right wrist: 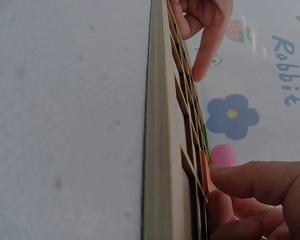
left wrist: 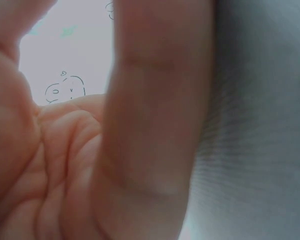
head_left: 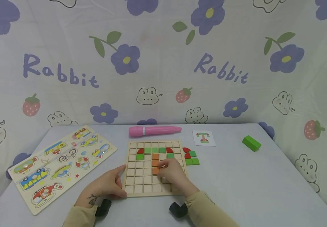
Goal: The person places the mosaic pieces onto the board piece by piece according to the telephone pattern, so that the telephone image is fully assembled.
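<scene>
A wooden grid board (head_left: 139,188) lies flat in front of me. Red quarter-round and green square tiles line an upper row, with orange square tiles in a column below. My right hand (head_left: 175,173) is over the column, thumb and fingertips at the lowest orange tile (head_left: 155,170). Close up in the right wrist view, the thumb (right wrist: 260,177) meets the orange tile (right wrist: 205,167) near the grid; its far side is hidden. My left hand (head_left: 106,184) rests its extended index finger and thumb against the board's left edge and near corner. Its palm (left wrist: 65,150) fills the left wrist view.
Loose red and green tiles (head_left: 192,161) lie right of the board. Behind it are a pink marker (head_left: 157,130) and a small pattern card (head_left: 204,138). A green block (head_left: 251,143) sits far right, a vehicle puzzle board (head_left: 64,164) at left.
</scene>
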Demonstrator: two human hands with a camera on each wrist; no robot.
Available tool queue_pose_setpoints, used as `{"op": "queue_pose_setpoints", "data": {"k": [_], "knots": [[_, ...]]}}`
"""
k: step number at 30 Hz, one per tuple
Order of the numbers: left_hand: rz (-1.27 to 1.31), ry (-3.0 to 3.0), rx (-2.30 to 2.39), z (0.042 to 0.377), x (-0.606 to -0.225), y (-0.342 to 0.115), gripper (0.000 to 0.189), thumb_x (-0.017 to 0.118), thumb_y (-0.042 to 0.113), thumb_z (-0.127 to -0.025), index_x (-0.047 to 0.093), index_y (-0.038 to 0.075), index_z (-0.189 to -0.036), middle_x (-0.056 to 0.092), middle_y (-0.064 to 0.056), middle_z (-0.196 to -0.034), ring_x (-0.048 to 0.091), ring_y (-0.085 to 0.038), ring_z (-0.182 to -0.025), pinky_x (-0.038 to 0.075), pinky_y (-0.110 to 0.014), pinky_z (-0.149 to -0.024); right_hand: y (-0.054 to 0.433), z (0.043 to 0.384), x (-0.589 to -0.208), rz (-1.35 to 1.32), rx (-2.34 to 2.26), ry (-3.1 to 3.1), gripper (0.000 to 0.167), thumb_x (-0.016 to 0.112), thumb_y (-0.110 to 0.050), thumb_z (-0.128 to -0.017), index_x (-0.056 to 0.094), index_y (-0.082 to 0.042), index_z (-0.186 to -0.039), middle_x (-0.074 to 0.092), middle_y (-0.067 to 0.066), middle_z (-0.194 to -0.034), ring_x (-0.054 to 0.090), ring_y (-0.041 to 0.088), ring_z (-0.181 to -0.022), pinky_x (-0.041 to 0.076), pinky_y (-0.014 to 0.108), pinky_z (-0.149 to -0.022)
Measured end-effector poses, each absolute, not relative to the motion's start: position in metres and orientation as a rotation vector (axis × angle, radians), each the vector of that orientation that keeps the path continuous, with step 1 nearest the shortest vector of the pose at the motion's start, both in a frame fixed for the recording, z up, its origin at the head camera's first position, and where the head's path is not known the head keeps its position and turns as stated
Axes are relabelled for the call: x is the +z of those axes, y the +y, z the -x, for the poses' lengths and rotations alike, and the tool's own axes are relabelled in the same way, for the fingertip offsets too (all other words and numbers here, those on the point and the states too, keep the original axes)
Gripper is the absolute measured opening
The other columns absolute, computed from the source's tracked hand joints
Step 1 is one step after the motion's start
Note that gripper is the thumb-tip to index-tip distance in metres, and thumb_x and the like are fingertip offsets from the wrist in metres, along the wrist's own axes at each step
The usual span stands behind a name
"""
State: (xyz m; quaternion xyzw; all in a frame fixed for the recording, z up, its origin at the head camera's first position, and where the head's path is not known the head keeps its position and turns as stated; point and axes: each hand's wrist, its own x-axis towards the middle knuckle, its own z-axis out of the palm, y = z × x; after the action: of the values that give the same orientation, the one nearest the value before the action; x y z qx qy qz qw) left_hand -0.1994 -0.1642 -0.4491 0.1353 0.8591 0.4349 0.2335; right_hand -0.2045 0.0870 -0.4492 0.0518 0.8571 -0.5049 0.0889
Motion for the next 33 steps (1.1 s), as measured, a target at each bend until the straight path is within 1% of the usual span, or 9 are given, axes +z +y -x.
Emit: {"op": "queue_pose_setpoints", "data": {"k": [4, 11, 16, 18, 21, 24, 27, 30, 33], "knots": [[-0.366, 2.352, 1.202, 0.199, -0.449, -0.164, 0.106, 0.084, 0.009, -0.059, 0.022, -0.001, -0.145, 0.055, -0.005, -0.066, 0.051, -0.013, -0.053, 0.042, -0.027, -0.05, 0.088, 0.205, -0.448, -0.124, -1.481, 2.568, 0.028, 0.073, -0.003, -0.069, 0.069, -0.008, -0.097, 0.06, 0.006, -0.082, 0.052, 0.019, -0.073, 0.043, 0.027, -0.058], [-0.373, 2.351, 1.202, 0.2, -0.448, -0.165, 0.106, 0.084, 0.01, -0.06, 0.022, -0.002, -0.145, 0.056, -0.005, -0.066, 0.052, -0.013, -0.053, 0.043, -0.027, -0.05, 0.1, 0.21, -0.436, -0.102, -1.501, 2.583, 0.03, 0.072, -0.009, -0.074, 0.067, -0.006, -0.104, 0.06, 0.007, -0.082, 0.054, 0.019, -0.073, 0.043, 0.028, -0.06], [-0.375, 2.352, 1.202, 0.2, -0.448, -0.165, 0.106, 0.084, 0.011, -0.059, 0.022, -0.002, -0.145, 0.056, -0.005, -0.066, 0.052, -0.013, -0.053, 0.043, -0.027, -0.05, 0.119, 0.219, -0.428, -0.12, -1.59, 2.602, 0.032, 0.07, -0.006, -0.076, 0.065, -0.002, -0.107, 0.06, 0.01, -0.085, 0.056, 0.019, -0.072, 0.044, 0.028, -0.06], [-0.379, 2.353, 1.202, 0.2, -0.448, -0.165, 0.106, 0.084, 0.011, -0.059, 0.022, -0.003, -0.144, 0.056, -0.005, -0.066, 0.052, -0.013, -0.053, 0.043, -0.027, -0.05, 0.127, 0.225, -0.425, -0.157, -1.595, 2.621, 0.032, 0.07, -0.006, -0.076, 0.066, -0.002, -0.107, 0.059, 0.01, -0.086, 0.055, 0.019, -0.073, 0.044, 0.028, -0.061], [-0.383, 2.355, 1.201, 0.201, -0.448, -0.165, 0.106, 0.084, 0.011, -0.059, 0.022, -0.003, -0.144, 0.056, -0.004, -0.066, 0.051, -0.013, -0.054, 0.043, -0.027, -0.05, 0.14, 0.233, -0.421, -0.214, -1.555, 2.68, 0.033, 0.07, -0.008, -0.076, 0.066, -0.002, -0.107, 0.059, 0.011, -0.091, 0.053, 0.02, -0.078, 0.043, 0.027, -0.061], [-0.384, 2.351, 1.203, 0.201, -0.448, -0.165, 0.106, 0.084, 0.011, -0.059, 0.022, -0.003, -0.144, 0.056, -0.005, -0.066, 0.051, -0.012, -0.053, 0.042, -0.027, -0.05, 0.153, 0.242, -0.419, -0.282, -1.467, 2.752, 0.032, 0.068, -0.014, -0.078, 0.066, -0.003, -0.108, 0.06, 0.013, -0.096, 0.054, 0.022, -0.082, 0.043, 0.028, -0.063], [-0.381, 2.346, 1.203, 0.201, -0.449, -0.165, 0.106, 0.084, 0.011, -0.059, 0.022, -0.003, -0.144, 0.056, -0.005, -0.066, 0.051, -0.012, -0.053, 0.042, -0.026, -0.05, 0.166, 0.252, -0.419, -0.346, -1.36, 2.819, 0.033, 0.065, -0.02, -0.081, 0.065, -0.004, -0.11, 0.062, 0.014, -0.101, 0.057, 0.024, -0.086, 0.046, 0.033, -0.068], [-0.38, 2.345, 1.2, 0.202, -0.449, -0.164, 0.106, 0.084, 0.011, -0.059, 0.022, -0.003, -0.144, 0.056, -0.005, -0.066, 0.051, -0.012, -0.053, 0.042, -0.026, -0.05, 0.176, 0.261, -0.421, -0.381, -1.202, 2.89, 0.034, 0.062, -0.024, -0.083, 0.064, -0.005, -0.111, 0.064, 0.013, -0.105, 0.058, 0.025, -0.092, 0.046, 0.037, -0.074], [-0.376, 2.345, 1.196, 0.201, -0.45, -0.164, 0.107, 0.084, 0.011, -0.059, 0.022, -0.003, -0.144, 0.056, -0.005, -0.066, 0.051, -0.012, -0.054, 0.042, -0.026, -0.05, 0.181, 0.267, -0.422, -0.391, -1.052, 2.924, 0.032, 0.061, -0.024, -0.083, 0.064, -0.007, -0.111, 0.065, 0.012, -0.109, 0.058, 0.027, -0.098, 0.045, 0.038, -0.071]]}}
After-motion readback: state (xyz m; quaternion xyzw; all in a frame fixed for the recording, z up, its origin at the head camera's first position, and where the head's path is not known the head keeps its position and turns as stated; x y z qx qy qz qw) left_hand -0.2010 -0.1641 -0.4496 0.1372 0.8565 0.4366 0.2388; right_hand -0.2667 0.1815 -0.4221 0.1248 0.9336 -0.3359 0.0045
